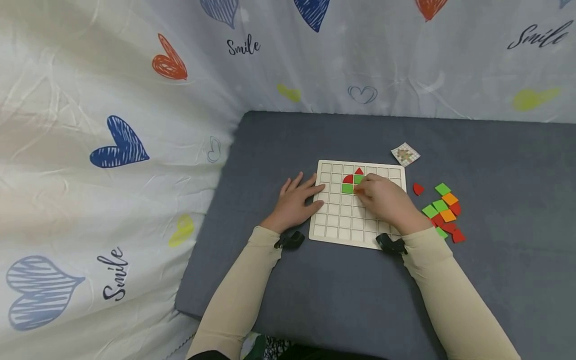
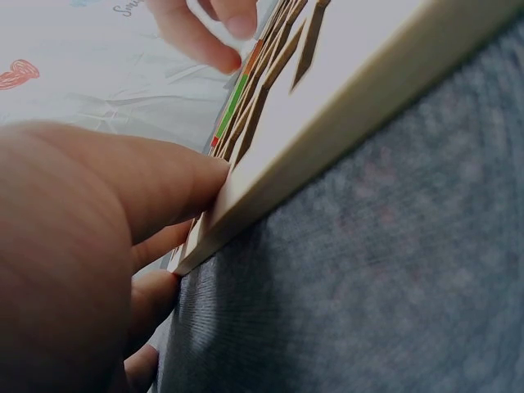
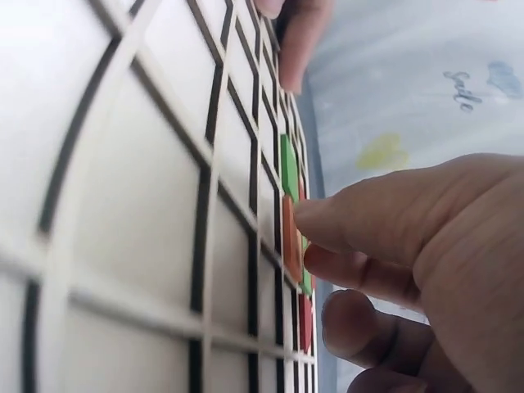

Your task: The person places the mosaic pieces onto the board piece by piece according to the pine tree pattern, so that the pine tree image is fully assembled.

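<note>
A pale gridded board (image 1: 333,220) lies on the dark cloth. My left hand (image 1: 294,202) is spread at its left edge, with thumb and fingertips on the rim. Over the board's upper middle, my right hand (image 1: 387,200) pinches an orange square tile (image 3: 291,237) between thumb and finger, down at the grid. Beside it sits a green square tile (image 1: 347,188), with a red rounded tile (image 1: 348,178) just above. Another green tile (image 1: 358,179) lies under a small red triangle (image 1: 359,171). The right hand hides part of the board's right side.
Loose green, orange and red tiles (image 1: 440,205) lie in a cluster right of the board, partly behind the right wrist. A lone red tile (image 1: 418,189) is nearer the board. A small patterned card (image 1: 405,154) lies by its upper right corner. Printed curtains (image 1: 288,60) border the table.
</note>
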`<state>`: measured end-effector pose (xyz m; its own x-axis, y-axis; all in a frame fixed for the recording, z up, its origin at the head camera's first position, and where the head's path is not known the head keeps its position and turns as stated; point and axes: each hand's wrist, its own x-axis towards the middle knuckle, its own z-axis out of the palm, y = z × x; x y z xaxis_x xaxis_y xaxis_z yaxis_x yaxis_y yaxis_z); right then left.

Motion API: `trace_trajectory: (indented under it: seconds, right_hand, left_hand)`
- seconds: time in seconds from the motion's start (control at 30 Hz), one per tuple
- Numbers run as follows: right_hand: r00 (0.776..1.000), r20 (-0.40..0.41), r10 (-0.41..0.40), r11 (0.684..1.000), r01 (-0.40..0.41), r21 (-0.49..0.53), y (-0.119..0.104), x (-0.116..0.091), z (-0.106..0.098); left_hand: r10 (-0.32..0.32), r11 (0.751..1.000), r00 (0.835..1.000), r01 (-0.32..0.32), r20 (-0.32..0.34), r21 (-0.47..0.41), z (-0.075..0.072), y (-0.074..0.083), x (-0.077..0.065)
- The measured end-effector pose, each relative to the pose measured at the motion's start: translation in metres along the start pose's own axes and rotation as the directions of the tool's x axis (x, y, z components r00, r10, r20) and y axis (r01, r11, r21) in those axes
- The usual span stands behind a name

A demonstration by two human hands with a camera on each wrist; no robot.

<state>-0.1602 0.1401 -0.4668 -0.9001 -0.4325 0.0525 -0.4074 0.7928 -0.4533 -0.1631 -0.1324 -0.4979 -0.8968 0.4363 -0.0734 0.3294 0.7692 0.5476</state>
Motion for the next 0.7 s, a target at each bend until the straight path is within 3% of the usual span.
trace_trajectory:
  seconds: [0.3, 0.7]
  right_hand:
    - [0.998, 0.008, 0.066, 0.998, -0.066, 0.024, 0.007, -0.014, -0.014]
    - [0.988, -0.025, 0.153, 0.987, -0.154, -0.035, 0.026, -0.030, -0.032]
  left_hand:
    - [-0.003, 1.000, 1.000, 0.003, 0.002, -0.002, -0.001, 0.001, 0.000]
    - [0.003, 1.000, 1.000, -0.003, -0.007, -0.007, -0.001, 0.000, 0.000]
